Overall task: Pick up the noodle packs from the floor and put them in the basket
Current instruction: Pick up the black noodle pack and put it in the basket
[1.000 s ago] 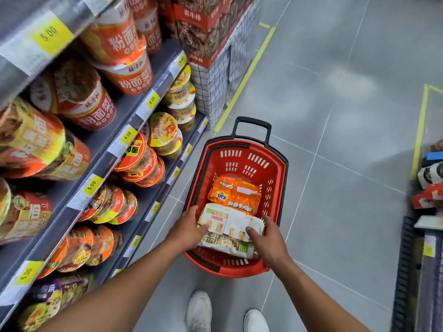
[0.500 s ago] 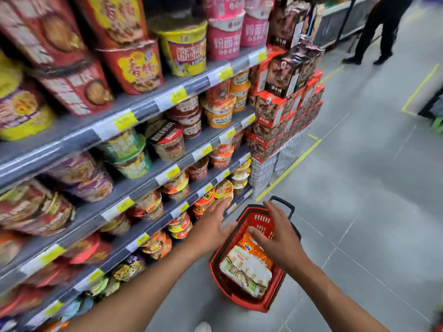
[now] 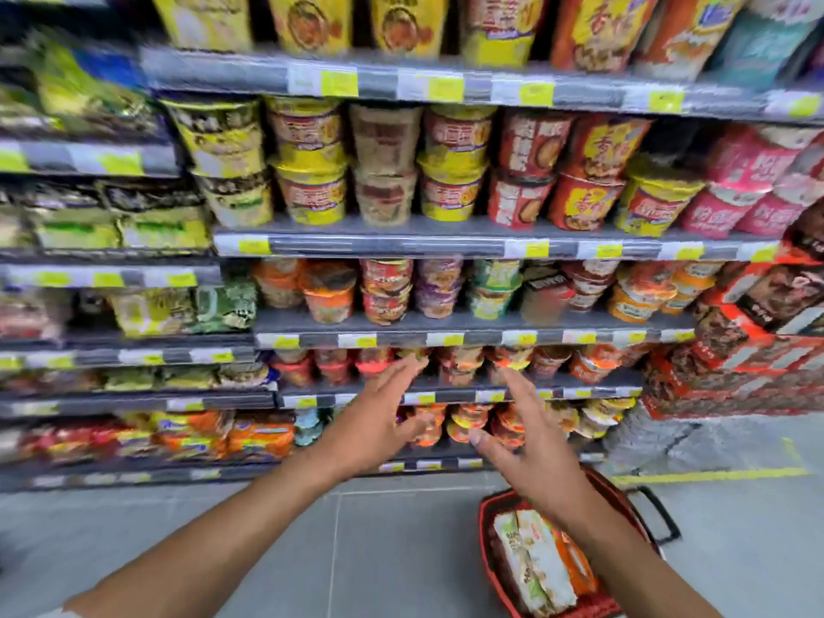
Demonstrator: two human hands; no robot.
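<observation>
Both hands have come up and away from the basket (image 3: 485,512), and the view has swung from the floor to face the shelves (image 3: 446,245) square on. The left hand (image 3: 379,421) and the right hand (image 3: 530,443) hang in the air before the lower shelves, fingers spread and loose, grasping nothing. Neither touches the cups (image 3: 450,180) behind them, as far as the blur lets me tell.

The basket stands on the floor (image 3: 356,550) at lower right, partly under the right forearm, its black handle (image 3: 660,519) pointing away to the right. The packs (image 3: 535,568) lie inside it, a pale one on top and an orange one beside or beneath it. How many there are I cannot tell.

The placing step looks done: the packs are released in the basket and the hands are clear of it. No pack shows on the stretch of floor in view, though the near floor by the feet and the far right are out of frame.

Next, I judge, comes a look down and around the floor for any pack left. If one remains, it calls for a bend, a light two-handed grip on its soft wrapper, and laying it flat on the stack so nothing slides over the rim. If none remains, the task is finished.
</observation>
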